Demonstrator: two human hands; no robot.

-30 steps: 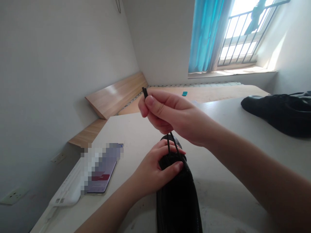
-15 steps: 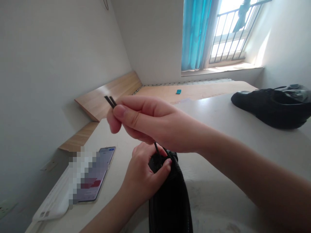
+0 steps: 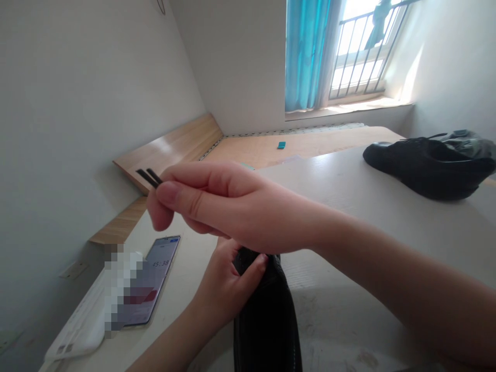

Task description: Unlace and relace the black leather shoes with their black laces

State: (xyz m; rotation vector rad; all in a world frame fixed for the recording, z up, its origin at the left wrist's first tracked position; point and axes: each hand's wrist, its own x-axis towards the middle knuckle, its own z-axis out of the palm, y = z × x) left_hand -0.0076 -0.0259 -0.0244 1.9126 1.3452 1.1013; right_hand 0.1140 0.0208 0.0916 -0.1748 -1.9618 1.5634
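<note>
A black shoe point(image 3: 267, 320) lies on the white table point(image 3: 349, 196) right in front of me. My left hand point(image 3: 225, 289) is wrapped round its upper part, thumb pressed on the top. My right hand point(image 3: 217, 204) is raised above and to the left of the shoe, fingers pinched on the two black shoelace ends point(image 3: 149, 177), whose tips stick out past my fingertips. The laces between the hand and the shoe are hidden behind my right hand.
A second black shoe point(image 3: 426, 160) lies at the table's far right. A phone point(image 3: 151, 279) with a lit screen rests on a white object point(image 3: 77, 330) at the left edge. Beyond are a wooden bed frame point(image 3: 174, 147), a small teal item point(image 3: 281, 145) and a barred window point(image 3: 360, 51).
My right hand has pulled the lace ends to the left and slightly down. The left hand has stayed clamped on the shoe. The view has shifted a little.
</note>
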